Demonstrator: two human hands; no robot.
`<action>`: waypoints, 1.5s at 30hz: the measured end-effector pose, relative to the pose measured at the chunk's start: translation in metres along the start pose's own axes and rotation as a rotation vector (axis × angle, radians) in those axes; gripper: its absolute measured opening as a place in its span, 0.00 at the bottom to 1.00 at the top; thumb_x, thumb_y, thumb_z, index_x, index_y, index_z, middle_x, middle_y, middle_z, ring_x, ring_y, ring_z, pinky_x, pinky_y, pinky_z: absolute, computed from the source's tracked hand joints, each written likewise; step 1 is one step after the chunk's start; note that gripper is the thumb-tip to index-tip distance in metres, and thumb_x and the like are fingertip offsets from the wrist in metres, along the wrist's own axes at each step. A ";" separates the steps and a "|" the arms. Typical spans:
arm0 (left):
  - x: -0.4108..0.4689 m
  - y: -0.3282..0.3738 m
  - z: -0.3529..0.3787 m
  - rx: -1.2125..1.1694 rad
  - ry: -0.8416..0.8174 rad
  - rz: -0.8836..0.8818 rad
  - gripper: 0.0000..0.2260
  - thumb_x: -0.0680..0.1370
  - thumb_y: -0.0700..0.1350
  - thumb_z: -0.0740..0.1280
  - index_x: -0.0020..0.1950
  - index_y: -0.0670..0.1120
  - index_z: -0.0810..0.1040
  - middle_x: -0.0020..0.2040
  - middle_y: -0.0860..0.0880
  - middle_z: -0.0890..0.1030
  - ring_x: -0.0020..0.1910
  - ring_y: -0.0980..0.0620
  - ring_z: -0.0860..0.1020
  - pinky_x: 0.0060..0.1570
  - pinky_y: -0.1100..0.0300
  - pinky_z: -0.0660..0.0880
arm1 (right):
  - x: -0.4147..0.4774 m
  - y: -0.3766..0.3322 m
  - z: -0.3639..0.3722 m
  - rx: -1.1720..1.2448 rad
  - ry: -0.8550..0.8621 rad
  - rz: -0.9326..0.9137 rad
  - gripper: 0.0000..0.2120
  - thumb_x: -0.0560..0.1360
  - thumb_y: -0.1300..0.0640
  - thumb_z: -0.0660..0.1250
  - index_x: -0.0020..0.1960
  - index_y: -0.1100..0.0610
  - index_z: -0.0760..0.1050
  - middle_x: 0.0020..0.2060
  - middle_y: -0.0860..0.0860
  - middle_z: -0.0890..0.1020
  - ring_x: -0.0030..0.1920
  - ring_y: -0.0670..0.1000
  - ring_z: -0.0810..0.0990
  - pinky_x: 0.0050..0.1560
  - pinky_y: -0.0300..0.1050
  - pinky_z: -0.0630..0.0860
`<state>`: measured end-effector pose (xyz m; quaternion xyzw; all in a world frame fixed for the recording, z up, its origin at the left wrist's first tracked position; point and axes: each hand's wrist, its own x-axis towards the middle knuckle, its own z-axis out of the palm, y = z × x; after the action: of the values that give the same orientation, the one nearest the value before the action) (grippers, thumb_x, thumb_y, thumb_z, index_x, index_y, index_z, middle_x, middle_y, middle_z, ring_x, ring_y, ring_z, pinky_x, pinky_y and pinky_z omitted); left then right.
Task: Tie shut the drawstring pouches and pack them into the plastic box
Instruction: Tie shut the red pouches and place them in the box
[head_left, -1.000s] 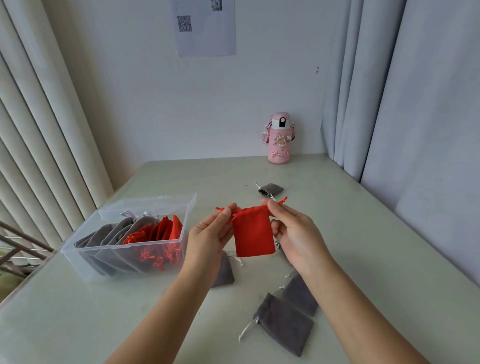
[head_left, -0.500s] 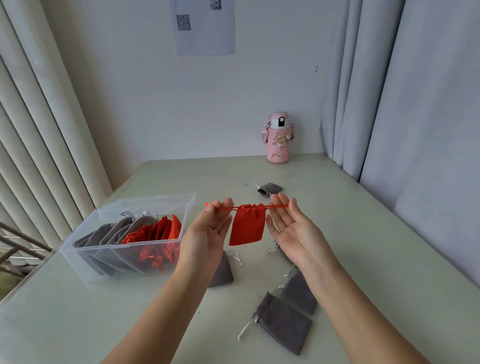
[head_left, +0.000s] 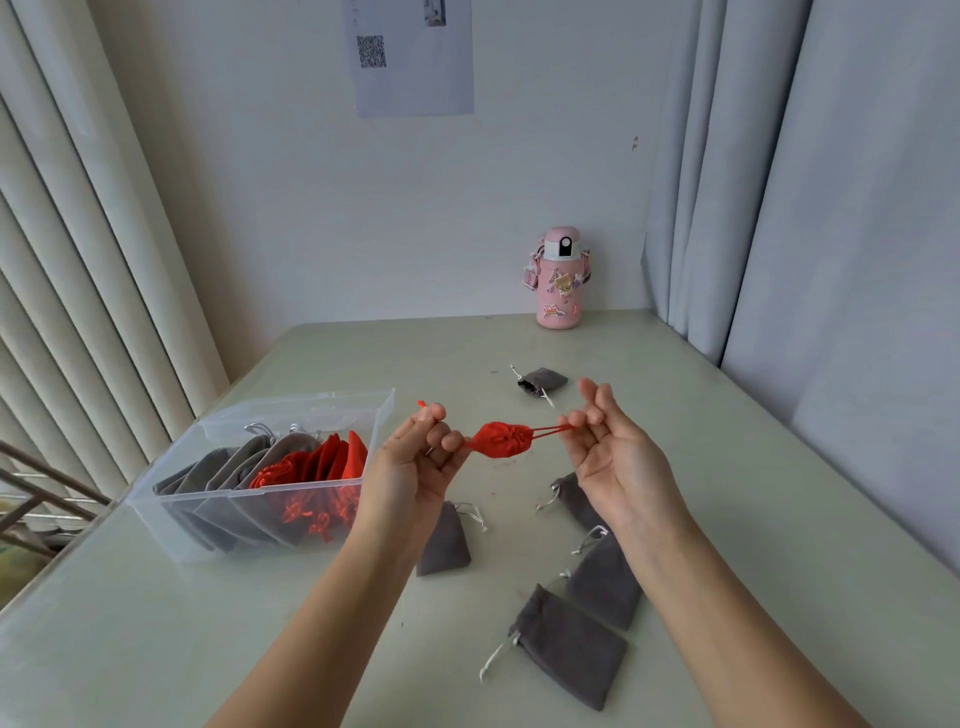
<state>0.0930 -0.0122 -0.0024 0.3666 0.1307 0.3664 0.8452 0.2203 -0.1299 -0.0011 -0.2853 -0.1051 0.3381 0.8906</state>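
Note:
A red drawstring pouch (head_left: 501, 439) hangs in the air between my hands, its mouth gathered tight and turned toward me. My left hand (head_left: 415, 467) pinches the red cord on the pouch's left side. My right hand (head_left: 608, 447) pinches the cord loop on the right with thumb and forefinger, the other fingers raised. The clear plastic box (head_left: 363, 410) stands on the table to the left, holding several grey and red pouches upright. Several grey pouches lie loose on the table: one under my left wrist (head_left: 444, 543), others near my right forearm (head_left: 571, 644), one farther back (head_left: 540, 382).
A pink water bottle (head_left: 558, 278) stands at the back of the pale green table (head_left: 727, 519) by the wall. Curtains hang along the left and right sides. A sheet with a QR code (head_left: 413, 54) is stuck on the wall.
The red pouch went from flat and open-mouthed to cinched shut as both hands pulled the cords apart. It now tips up with its gathered mouth facing me.

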 end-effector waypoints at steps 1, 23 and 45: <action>0.000 0.003 -0.002 0.057 -0.009 0.008 0.10 0.81 0.40 0.56 0.43 0.43 0.74 0.26 0.53 0.68 0.26 0.58 0.72 0.35 0.65 0.77 | -0.001 0.000 0.001 -0.062 -0.045 0.002 0.10 0.75 0.54 0.63 0.50 0.60 0.77 0.25 0.46 0.71 0.29 0.43 0.76 0.38 0.37 0.80; -0.025 -0.001 0.007 0.687 -0.439 -0.059 0.11 0.67 0.42 0.67 0.29 0.40 0.69 0.28 0.46 0.63 0.30 0.49 0.61 0.34 0.57 0.66 | -0.021 0.014 0.012 -1.125 -0.612 -0.143 0.14 0.78 0.48 0.59 0.60 0.46 0.79 0.66 0.44 0.74 0.67 0.39 0.70 0.67 0.38 0.67; -0.018 0.012 0.004 0.590 -0.370 0.040 0.10 0.71 0.46 0.65 0.37 0.45 0.85 0.36 0.48 0.82 0.36 0.53 0.78 0.40 0.63 0.76 | -0.018 0.009 0.007 -1.016 -0.446 -0.004 0.09 0.73 0.53 0.71 0.47 0.58 0.81 0.43 0.56 0.84 0.47 0.54 0.81 0.56 0.49 0.73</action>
<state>0.0759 -0.0217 0.0085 0.6576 0.0684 0.2567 0.7050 0.1992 -0.1334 -0.0004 -0.6004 -0.4415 0.2954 0.5978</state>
